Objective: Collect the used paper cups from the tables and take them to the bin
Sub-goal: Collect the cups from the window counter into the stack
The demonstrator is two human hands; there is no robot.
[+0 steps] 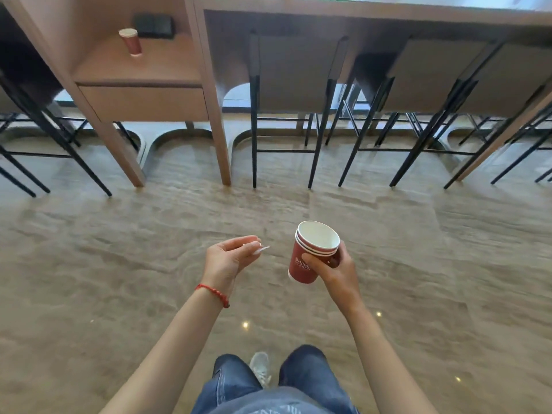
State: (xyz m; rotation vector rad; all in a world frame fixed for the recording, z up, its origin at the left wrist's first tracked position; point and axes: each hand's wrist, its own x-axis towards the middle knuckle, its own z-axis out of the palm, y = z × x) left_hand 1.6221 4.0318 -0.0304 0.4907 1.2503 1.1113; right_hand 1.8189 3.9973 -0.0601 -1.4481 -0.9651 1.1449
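Well, the right hand (336, 268) is wrapped round a nested stack of red paper cups (312, 252), thumb across the front, white rims tilted up and away. The left hand (230, 259) is nearer the next target; its fingers are loosely curled and seem to pinch a small white scrap (263, 249), though it's too small to tell what it is. The lone cup (131, 41) stands upright on a wooden desk shelf (167, 65), well ahead of both hands and off to the left, its long axis vertical, just beside a dark socket plate (153, 25). It's the same thin matte red card, tapered, with a rolled white lip. I'd say the left hand should take it from the side and drop it into the stack
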